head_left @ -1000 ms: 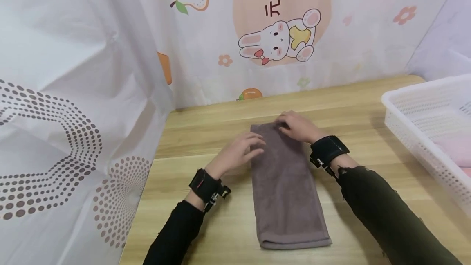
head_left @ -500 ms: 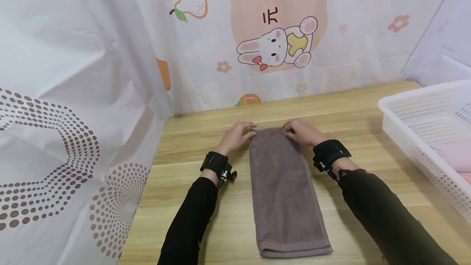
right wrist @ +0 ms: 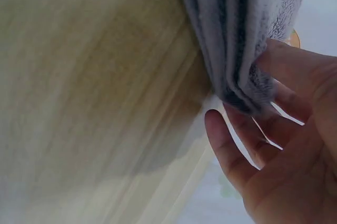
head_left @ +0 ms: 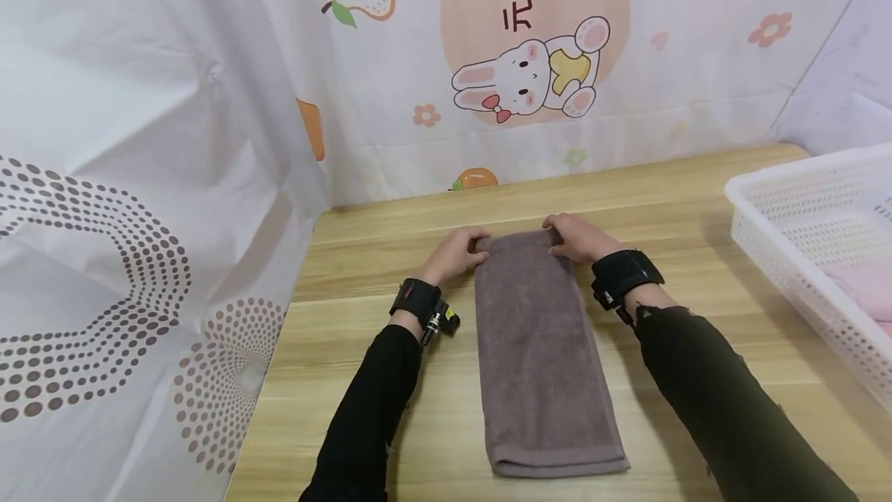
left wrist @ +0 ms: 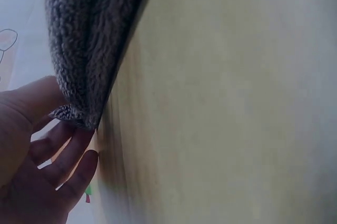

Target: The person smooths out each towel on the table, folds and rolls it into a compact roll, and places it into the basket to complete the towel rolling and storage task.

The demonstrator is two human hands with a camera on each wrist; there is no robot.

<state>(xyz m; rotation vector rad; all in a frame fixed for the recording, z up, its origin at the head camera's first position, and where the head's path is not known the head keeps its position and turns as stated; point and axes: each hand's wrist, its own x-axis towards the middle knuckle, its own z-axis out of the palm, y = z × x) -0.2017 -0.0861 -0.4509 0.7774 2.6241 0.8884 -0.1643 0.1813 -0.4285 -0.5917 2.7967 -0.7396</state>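
A brown-grey towel [head_left: 540,355], folded into a long strip, lies on the wooden table with its far end between both hands. At the far left corner my left hand [head_left: 453,256] pinches the towel, thumb on top and fingers beneath, as the left wrist view shows on the cloth [left wrist: 87,39]. My right hand [head_left: 580,238] grips the far right corner the same way. In the right wrist view several stacked layers of the towel [right wrist: 231,34] show beside the thumb, with fingers under the edge.
A white plastic basket [head_left: 773,254] with pink cloth [head_left: 864,285] inside stands at the right of the table [head_left: 376,269]. A printed curtain [head_left: 390,99] hangs behind the far edge, and a white patterned sheet [head_left: 139,177] hangs on the left.
My left hand has moved up from beside the towel to its far left corner and taken hold there. The right hand has shifted outward to the far right corner and grips it.
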